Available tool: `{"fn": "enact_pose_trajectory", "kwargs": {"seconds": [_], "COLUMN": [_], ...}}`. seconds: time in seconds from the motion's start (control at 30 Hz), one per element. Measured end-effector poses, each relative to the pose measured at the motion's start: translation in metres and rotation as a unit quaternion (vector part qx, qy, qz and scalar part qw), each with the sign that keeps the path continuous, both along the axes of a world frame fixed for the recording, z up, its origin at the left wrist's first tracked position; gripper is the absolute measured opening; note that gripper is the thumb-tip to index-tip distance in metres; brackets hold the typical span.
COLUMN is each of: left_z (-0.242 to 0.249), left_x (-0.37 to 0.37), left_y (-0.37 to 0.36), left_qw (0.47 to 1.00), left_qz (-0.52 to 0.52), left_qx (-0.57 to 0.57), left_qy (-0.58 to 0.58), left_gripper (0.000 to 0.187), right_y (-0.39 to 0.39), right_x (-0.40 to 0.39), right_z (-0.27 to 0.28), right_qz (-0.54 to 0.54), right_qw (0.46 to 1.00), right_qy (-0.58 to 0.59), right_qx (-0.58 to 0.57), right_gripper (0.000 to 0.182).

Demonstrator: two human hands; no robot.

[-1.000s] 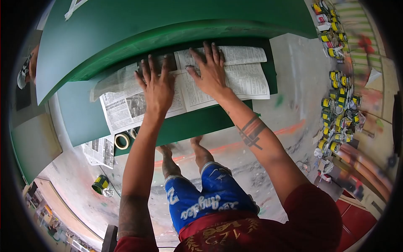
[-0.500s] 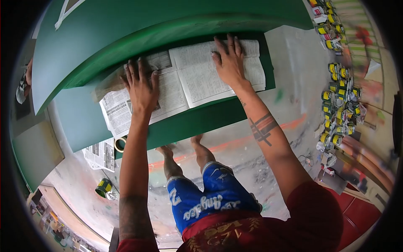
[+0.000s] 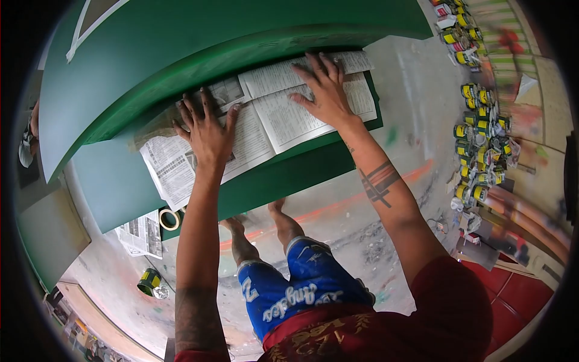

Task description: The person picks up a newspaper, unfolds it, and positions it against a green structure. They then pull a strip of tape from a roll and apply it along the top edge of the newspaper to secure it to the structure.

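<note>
Printed newspaper sheets lie over a green panel, along the foot of a curved green upright panel. My left hand rests with spread fingers on the left part of the paper, its fingertips near the upper edge. On the right part, my right hand lies with fingers apart and the tips at a folded-up strip of the sheet. Brownish, crumpled covering shows left of my left hand. A roll of tape sits at the panel's front edge, beside my left forearm.
Loose newspaper and a green-and-yellow can are on the paint-spotted floor at left. Several similar cans line the right side. Part of another person shows at the far left edge.
The right part of the newspaper's upper edge now shows a raised fold under my right fingers. My left fingers have spread wider. The whole view has shifted slightly.
</note>
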State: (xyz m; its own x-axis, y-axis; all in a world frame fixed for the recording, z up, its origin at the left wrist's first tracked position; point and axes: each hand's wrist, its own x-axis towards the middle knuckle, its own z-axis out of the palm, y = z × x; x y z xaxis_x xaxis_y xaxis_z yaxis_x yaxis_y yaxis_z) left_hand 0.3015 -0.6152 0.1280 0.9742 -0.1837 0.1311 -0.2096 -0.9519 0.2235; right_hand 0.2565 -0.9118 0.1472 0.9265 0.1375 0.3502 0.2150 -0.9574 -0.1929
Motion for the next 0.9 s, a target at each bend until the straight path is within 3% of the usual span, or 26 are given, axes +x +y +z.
{"fn": "enact_pose_trajectory", "kwargs": {"seconds": [0.2,0.43,0.5,0.57,0.63,0.73,0.9], "left_z": [0.004,0.019,0.030,0.033,0.030,0.023,0.033], "left_x": [0.009,0.036,0.045,0.047,0.048,0.046,0.056], "left_y": [0.016,0.030,0.028,0.026,0.025,0.024,0.050], "left_qw": [0.999,0.983,0.989,0.988,0.980,0.974,0.982], "left_qz": [-0.051,-0.140,-0.123,-0.129,-0.164,-0.150,-0.122], "left_qx": [0.004,0.025,0.082,0.083,0.080,0.084,0.141], "left_qy": [0.006,-0.115,0.011,0.020,-0.084,-0.149,-0.002], "left_gripper": [0.069,0.051,0.046,0.041,0.040,0.039,0.033], "right_y": [-0.022,-0.034,-0.039,-0.042,-0.044,-0.055,-0.054], "right_x": [0.003,0.009,0.015,0.020,0.024,0.025,0.023], "right_z": [-0.016,0.012,0.020,0.022,0.020,0.004,0.000], "right_qz": [-0.009,-0.021,-0.040,-0.028,-0.015,0.001,-0.019], "right_qw": [0.999,0.998,0.998,0.997,0.996,0.997,0.999], "right_qy": [-0.038,-0.043,-0.016,-0.036,-0.058,-0.057,-0.010], "right_qx": [0.010,-0.034,-0.054,-0.057,-0.060,-0.048,-0.043], "right_gripper": [0.052,0.050,0.044,0.043,0.042,0.043,0.054]}}
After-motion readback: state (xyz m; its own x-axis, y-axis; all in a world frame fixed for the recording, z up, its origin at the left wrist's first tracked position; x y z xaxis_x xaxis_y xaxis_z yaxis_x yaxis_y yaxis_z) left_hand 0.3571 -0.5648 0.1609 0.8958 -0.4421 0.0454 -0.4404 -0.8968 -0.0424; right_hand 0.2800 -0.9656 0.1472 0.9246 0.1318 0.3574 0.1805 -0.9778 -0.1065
